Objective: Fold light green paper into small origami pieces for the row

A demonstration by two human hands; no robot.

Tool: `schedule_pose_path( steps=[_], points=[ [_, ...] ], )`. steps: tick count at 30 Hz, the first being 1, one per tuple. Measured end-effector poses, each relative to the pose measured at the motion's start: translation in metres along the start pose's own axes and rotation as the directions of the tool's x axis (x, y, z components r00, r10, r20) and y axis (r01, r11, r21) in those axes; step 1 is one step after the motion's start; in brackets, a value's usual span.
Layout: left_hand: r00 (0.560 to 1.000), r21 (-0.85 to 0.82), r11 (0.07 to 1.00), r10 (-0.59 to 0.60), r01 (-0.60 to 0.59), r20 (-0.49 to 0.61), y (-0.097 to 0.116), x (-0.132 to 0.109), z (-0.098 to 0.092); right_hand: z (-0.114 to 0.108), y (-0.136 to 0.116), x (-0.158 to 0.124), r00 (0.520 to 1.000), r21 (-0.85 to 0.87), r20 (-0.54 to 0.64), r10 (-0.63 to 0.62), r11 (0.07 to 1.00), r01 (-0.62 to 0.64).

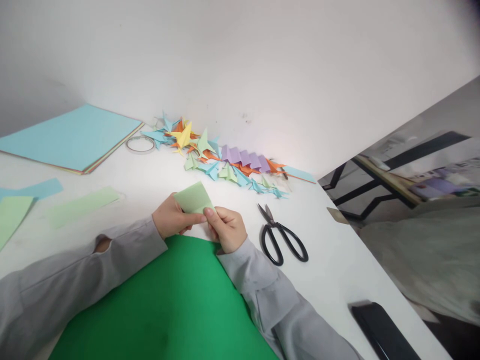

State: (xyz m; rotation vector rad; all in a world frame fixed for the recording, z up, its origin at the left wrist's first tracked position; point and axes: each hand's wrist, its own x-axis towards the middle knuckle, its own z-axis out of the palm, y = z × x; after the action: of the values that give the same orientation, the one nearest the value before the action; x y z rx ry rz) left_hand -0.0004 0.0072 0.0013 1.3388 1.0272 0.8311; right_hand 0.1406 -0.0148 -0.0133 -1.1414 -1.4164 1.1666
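Note:
A small light green paper is held up between both hands above the white table. My left hand grips its left and lower edge, the thumb pointing right. My right hand pinches the lower right corner between thumb and fingers. The two thumbs nearly meet there. Right of my right hand lie black-handled scissors, their blades slightly apart. Behind the hands is a pile of folded paper pieces in yellow, orange, blue and green, with a purple pleated strip.
A stack of large coloured sheets lies at the back left, beside a thin wire ring. Green strips and blue strips lie at the left. A black phone-like object is near the right edge. The wall rises behind.

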Motion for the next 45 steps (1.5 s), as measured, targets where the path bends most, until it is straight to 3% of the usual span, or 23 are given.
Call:
schedule_pose_path(
  steps=[12, 16, 19, 23, 28, 38, 45],
  points=[
    [0.997, -0.128, 0.991, -0.032, 0.023, -0.069, 0.0, 0.002, -0.002, -0.004, 0.005, 0.004, 0.996, 0.136, -0.012, 0.086, 0.987, -0.084],
    [0.999, -0.217, 0.976, -0.016, 0.006, -0.043, -0.005, 0.004, -0.003, -0.005, 0.007, 0.004, 0.991, 0.207, -0.032, 0.13, 0.971, -0.12],
    [0.999, -0.178, 0.984, 0.013, -0.019, -0.032, -0.007, 0.005, -0.003, -0.004, 0.007, 0.004, 0.991, 0.25, 0.006, 0.135, 0.959, -0.132],
    [0.997, -0.116, 0.992, 0.047, -0.054, -0.068, -0.007, 0.005, 0.0, -0.004, 0.007, 0.005, 0.991, 0.241, 0.044, 0.126, 0.961, -0.133],
    [0.997, -0.153, 0.987, 0.041, -0.051, -0.062, -0.005, 0.004, 0.001, -0.004, 0.006, 0.005, 0.993, 0.216, 0.039, 0.107, 0.97, -0.113],
    [0.994, -0.244, 0.969, 0.019, -0.044, -0.105, -0.003, 0.004, 0.002, -0.002, 0.009, 0.009, 0.99, 0.276, -0.076, 0.122, 0.956, -0.097],
    [0.989, -0.243, 0.967, 0.048, -0.082, -0.143, -0.004, 0.004, 0.003, -0.002, 0.011, 0.009, 0.993, 0.258, -0.066, 0.095, 0.963, -0.075]
  ],
)
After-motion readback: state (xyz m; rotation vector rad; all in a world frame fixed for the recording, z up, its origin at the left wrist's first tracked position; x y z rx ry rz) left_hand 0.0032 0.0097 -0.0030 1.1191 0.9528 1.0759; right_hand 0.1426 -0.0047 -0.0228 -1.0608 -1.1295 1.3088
